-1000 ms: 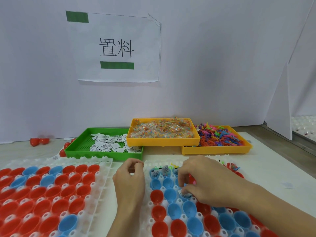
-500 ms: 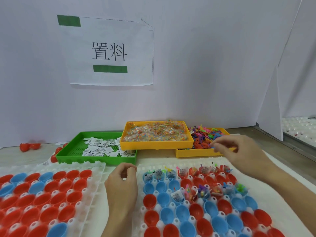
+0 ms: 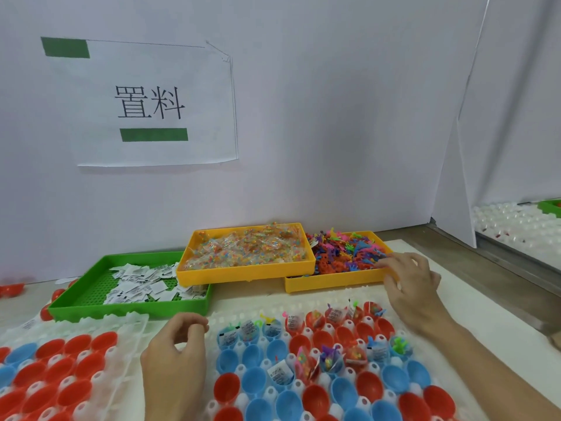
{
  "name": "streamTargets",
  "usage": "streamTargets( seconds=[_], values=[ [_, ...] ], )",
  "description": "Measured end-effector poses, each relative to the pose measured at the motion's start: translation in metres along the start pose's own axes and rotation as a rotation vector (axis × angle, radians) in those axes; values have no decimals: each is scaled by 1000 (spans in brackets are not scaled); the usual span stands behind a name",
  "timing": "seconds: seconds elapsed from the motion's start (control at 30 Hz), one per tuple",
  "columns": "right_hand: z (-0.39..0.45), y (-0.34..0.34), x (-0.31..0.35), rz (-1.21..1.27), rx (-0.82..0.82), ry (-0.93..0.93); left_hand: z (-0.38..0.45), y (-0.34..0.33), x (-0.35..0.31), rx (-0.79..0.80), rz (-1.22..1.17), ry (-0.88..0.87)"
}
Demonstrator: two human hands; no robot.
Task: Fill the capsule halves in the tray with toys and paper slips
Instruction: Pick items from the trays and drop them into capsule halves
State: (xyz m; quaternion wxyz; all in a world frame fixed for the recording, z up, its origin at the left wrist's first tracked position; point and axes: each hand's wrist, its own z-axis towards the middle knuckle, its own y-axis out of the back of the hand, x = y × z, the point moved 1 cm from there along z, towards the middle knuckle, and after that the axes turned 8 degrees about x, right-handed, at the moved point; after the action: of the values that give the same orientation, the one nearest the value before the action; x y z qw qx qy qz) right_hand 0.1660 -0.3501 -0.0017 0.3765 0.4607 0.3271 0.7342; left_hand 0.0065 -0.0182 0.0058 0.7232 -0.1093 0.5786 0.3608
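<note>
Left hand [image 3: 174, 357]: low and near, forearm rising straight from the bottom edge, back of hand facing up, fingers loosely curled toward the thumb; whether anything sits between them can't be told. Right hand [image 3: 409, 284]: stretched farther forward and well apart, forearm entering diagonally from lower right, palm down, fingers bent, tips blurred.

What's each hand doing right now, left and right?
Left hand: fingers curled, held item cannot be told.
Right hand: open, fingers reaching into the yellow plastic tray of small colourful plastic toys.
</note>
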Motion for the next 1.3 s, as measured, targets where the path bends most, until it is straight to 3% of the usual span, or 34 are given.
streamTargets(
  seconds=[0.1, 0.23, 0.83, 1.17, 1.3],
  values=[
    [3, -3, -4, -83, 103, -5, 0, -1, 2, 9, 24, -11],
    [3, -2, -2, -16, 95, -22, -1, -3, 3, 3, 28, -16],
    [9, 9, -17, 599, -297, -118, -2, -3, 4, -5, 70, -36],
    [7, 10, -16, 633, -307, -139, -3, -4, 0, 6, 20, -42],
    [-3, 16, -10, 650, -382, -152, -3, -3, 0, 13, 5, -31]
  ],
)
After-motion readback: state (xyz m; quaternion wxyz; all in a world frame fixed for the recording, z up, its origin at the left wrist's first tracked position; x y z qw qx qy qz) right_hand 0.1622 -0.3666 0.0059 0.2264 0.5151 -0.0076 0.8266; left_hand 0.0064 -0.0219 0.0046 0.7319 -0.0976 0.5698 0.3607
